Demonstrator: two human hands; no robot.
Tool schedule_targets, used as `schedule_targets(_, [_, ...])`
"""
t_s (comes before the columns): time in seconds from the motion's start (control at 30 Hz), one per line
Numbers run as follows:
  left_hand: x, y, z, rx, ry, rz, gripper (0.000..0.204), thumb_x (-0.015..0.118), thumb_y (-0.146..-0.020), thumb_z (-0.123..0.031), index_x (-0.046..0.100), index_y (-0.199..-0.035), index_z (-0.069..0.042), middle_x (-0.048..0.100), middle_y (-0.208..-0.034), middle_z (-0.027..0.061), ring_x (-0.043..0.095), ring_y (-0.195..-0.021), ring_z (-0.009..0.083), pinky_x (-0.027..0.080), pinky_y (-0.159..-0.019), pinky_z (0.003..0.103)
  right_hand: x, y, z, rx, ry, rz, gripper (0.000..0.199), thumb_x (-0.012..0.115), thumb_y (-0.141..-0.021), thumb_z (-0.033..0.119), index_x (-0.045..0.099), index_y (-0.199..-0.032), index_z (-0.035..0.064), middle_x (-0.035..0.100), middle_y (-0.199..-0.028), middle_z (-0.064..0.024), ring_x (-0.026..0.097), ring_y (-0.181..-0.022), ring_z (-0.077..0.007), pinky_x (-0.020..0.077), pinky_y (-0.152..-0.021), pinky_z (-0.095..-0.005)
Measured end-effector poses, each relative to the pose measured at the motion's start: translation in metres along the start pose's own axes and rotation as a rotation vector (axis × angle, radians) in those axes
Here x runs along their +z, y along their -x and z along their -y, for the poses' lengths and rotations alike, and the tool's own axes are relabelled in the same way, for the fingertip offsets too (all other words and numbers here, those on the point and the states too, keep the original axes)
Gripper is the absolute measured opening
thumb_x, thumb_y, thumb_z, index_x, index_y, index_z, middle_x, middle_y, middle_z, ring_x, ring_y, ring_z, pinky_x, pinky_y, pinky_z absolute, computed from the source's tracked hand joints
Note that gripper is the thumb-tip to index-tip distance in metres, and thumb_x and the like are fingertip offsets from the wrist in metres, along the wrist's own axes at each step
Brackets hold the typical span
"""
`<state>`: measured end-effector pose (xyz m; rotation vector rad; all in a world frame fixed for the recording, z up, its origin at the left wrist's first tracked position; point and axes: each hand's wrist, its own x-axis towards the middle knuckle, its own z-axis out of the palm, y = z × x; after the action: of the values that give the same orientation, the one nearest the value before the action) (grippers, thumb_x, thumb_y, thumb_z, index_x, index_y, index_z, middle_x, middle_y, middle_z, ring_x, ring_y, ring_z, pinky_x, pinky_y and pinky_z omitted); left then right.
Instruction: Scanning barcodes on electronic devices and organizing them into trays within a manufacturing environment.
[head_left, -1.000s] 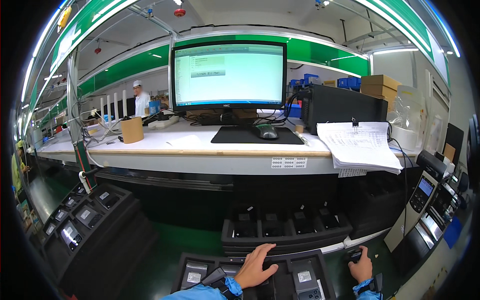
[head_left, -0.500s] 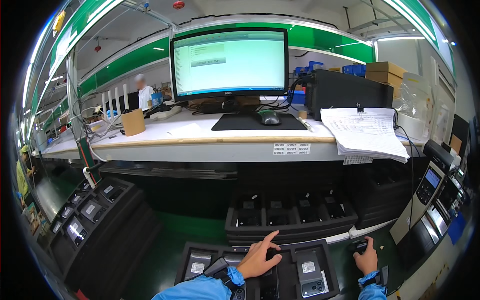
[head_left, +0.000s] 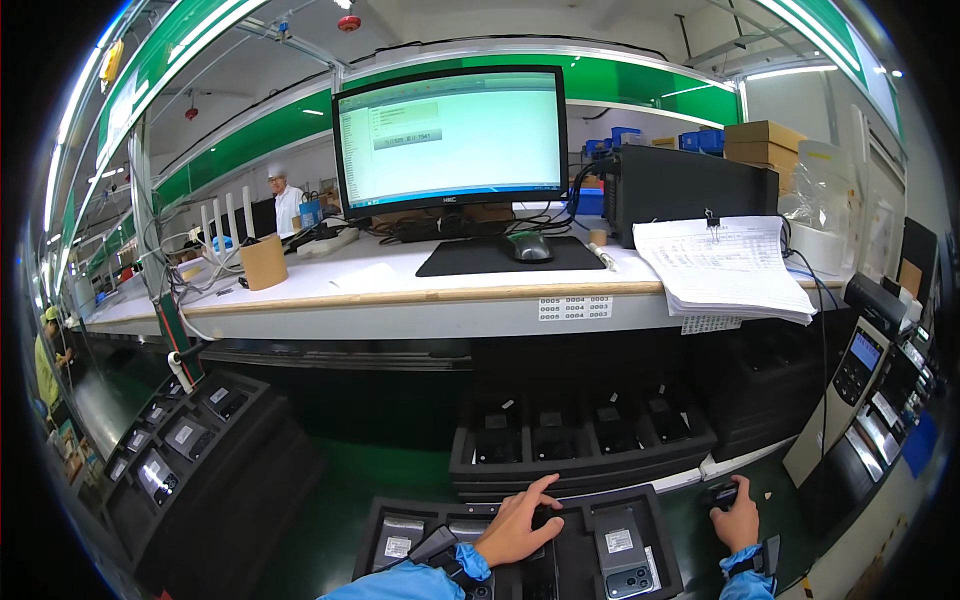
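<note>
My left hand (head_left: 515, 530) is over a black foam tray (head_left: 375, 545) at the lower middle, its index finger stretched out and thumb apart. Its fingertips are above a dark compartment whose contents are hard to make out. To the right of that hand lies a grey smartphone (head_left: 622, 550) with a white label and a camera block at its near end. Another labelled phone (head_left: 400, 538) sits in the left compartment, partly covered by my blue sleeve. Right of the tray, my right hand (head_left: 738, 522) is closed around a small black handheld device (head_left: 718, 495).
Beyond stands another foam tray (head_left: 580, 468) of phones; a tall tray stack (head_left: 230, 480) is at left. The white bench (head_left: 400, 310) bears a monitor (head_left: 450, 140), mouse (head_left: 528, 247) and clipped papers (head_left: 715, 265). A grey machine (head_left: 840, 400) is at right.
The view has shifted and tilted slightly. My left hand stays over the tray with its fingers a little more bent. My right hand keeps hold of the black device.
</note>
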<state>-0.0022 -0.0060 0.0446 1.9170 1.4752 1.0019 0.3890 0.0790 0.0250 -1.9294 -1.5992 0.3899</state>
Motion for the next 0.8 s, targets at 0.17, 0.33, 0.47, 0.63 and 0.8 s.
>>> schedule_targets(0.17, [0.003,-0.002,0.003,0.031,0.005,-0.012,0.075,0.066,-0.092,-0.026,0.031,-0.155,-0.009,0.067,-0.125,0.0082,0.052,-0.127,0.0332,0.032,-0.114,0.046,0.002,0.003,0.000,-0.125,-0.061,-0.106,0.074,0.072,-0.071,0.014,0.044,-0.140,0.0122,0.055,-0.128,-0.0237,0.059,-0.114,-0.0443,0.0501,-0.096,-0.0490])
schedule_targets(0.33, [0.004,-0.001,0.005,0.015,0.019,-0.005,0.072,0.067,-0.092,-0.024,0.034,-0.154,-0.008,0.068,-0.123,0.0083,0.053,-0.126,0.0317,0.036,-0.112,0.045,-0.007,-0.019,-0.032,-0.210,-0.486,-0.454,0.074,0.069,-0.081,0.008,0.039,-0.149,0.0095,0.048,-0.133,-0.0145,0.054,-0.109,-0.0257,0.0472,-0.093,-0.0386])
schedule_targets(0.47, [0.009,-0.005,-0.001,0.047,0.062,-0.030,0.062,0.071,-0.089,-0.020,0.048,-0.145,-0.007,0.066,-0.128,0.0114,0.057,-0.125,0.0335,0.039,-0.110,0.045,-0.075,-0.075,-0.087,-0.020,-0.921,-0.739,0.056,0.063,-0.098,0.024,0.043,-0.149,0.0140,0.058,-0.119,-0.0079,0.059,-0.094,-0.0189,0.0483,-0.080,-0.0351])
schedule_targets(0.63, [-0.003,-0.004,0.003,0.218,-0.025,-0.179,0.025,0.072,-0.078,-0.010,0.070,-0.103,-0.004,0.055,-0.141,0.0205,0.052,-0.132,0.0395,0.041,-0.110,0.046,-0.083,-0.161,-0.156,-0.052,-1.696,-0.401,0.028,0.052,-0.103,0.042,0.058,-0.120,0.0204,0.063,-0.096,-0.0012,0.061,-0.077,-0.0184,0.0500,-0.065,-0.0361])
schedule_targets(0.8, [0.001,0.007,-0.014,-0.094,0.234,-0.084,0.064,0.053,-0.082,-0.003,0.042,-0.145,-0.003,0.066,-0.110,0.0120,0.059,-0.101,0.0189,0.044,-0.097,0.032,-0.133,-0.112,-0.061,0.211,-1.499,-0.583,0.034,0.063,-0.096,0.033,0.058,-0.125,0.0175,0.061,-0.090,-0.0005,0.054,-0.065,-0.0119,0.0414,-0.055,-0.0275])
